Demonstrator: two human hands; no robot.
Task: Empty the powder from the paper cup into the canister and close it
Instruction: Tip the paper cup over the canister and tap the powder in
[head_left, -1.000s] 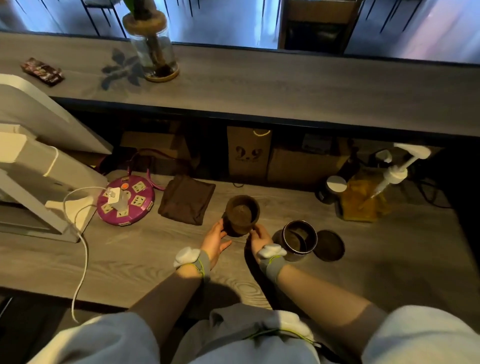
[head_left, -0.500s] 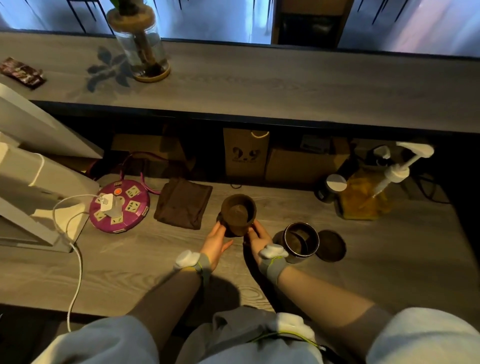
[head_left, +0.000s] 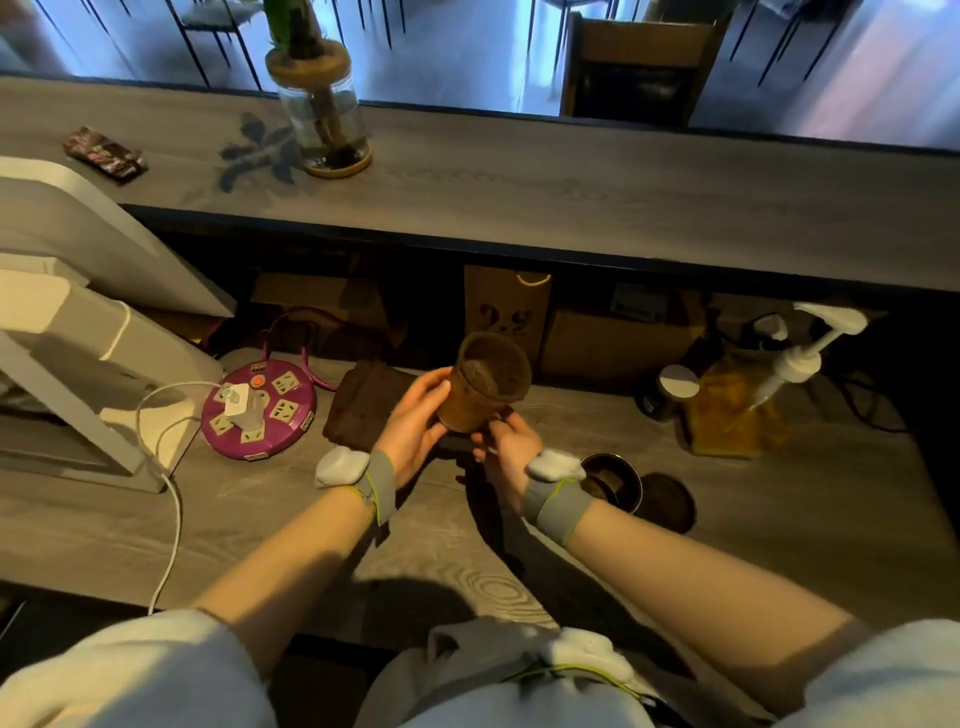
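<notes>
Lifted off the counter, paper cup gripped by both hands' fingers

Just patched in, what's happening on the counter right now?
A person holds the paper cup in both hands, left hand round its side, right hand at its base. Nothing is poured yet. The canister stands open to the right, its lid lying beside it on the counter.
</notes>
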